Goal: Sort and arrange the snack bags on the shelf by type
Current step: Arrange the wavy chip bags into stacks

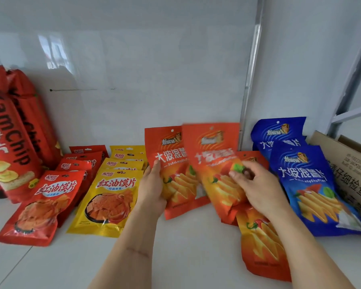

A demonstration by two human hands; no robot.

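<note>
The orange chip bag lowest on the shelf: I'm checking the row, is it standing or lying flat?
Lying flat: the lowest orange chip bag rests face-up on the shelf, partly under the right hand.

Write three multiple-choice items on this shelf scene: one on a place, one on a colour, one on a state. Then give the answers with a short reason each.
1. Where do the blue bags stand?
A. Far left, by the yam chips
B. Right of the orange bags, beside the cardboard box
C. Between the red and yellow rows

2. What colour is the row of small bags directly left of the left hand?
A. Yellow
B. Green
C. Blue

3. What is the right hand doing?
A. Resting flat on the bare shelf
B. Lifting the box
C. Gripping a tilted orange bag

Answers: 1 B, the blue bags sit at the right end against the box. 2 A, the yellow bags lie beside that hand. 3 C, its fingers curl over the blurred, tilted bag.
</note>
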